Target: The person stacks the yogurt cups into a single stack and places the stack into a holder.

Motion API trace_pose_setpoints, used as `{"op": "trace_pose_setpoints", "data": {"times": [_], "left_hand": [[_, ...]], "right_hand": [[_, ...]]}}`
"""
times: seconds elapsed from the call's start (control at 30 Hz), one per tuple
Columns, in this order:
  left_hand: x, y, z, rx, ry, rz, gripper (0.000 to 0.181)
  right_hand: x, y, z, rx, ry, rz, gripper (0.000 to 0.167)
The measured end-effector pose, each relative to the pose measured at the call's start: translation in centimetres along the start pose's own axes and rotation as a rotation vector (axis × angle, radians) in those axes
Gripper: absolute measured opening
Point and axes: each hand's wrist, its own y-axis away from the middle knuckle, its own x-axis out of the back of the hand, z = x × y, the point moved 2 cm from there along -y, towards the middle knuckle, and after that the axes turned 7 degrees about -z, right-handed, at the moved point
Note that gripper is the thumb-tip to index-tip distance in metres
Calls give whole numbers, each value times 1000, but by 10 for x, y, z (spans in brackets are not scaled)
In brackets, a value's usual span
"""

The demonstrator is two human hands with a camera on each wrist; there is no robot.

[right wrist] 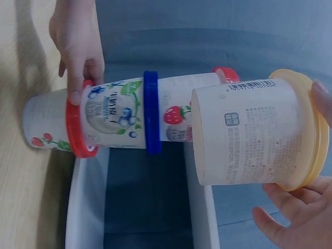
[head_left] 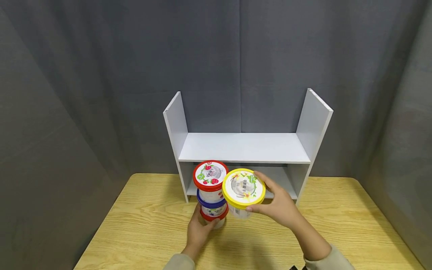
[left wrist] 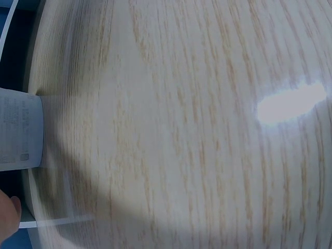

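Three tubs (head_left: 212, 205) make a stack that seems to rest on the worktop (head_left: 145, 225), a little nearer its left edge than its right, just in front of the white shelf (head_left: 243, 147) by the far edge. The left grip (head_left: 197, 231) is clamped round the lowest tub (right wrist: 46, 119) at its red lid; firm but light pressure there should stop the column from swaying. The right grip (head_left: 280, 208) pinches the yellow-lidded tub (head_left: 241, 187) by opposite sides of its rim, in the air beside the top of the stack; whether they touch, I cannot tell. Holding it level and moving slowly would spare the stack a knock, and squeezing the rim too hard might loosen the lid. Its white wall narrows toward the base and carries a barcode and small print; leaves and flowers circle the lid.
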Motion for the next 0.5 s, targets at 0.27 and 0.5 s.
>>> {"op": "trace_pose_setpoints", "data": {"times": [0.27,0.5], "left_hand": [[0,-1,-2,21,-11,-13,88],[1,1,1,31,21,-14,86]], "right_hand": [[9,-7,-17,62,33,5,91],[14,-12,-28,85,34,18,90]]}}
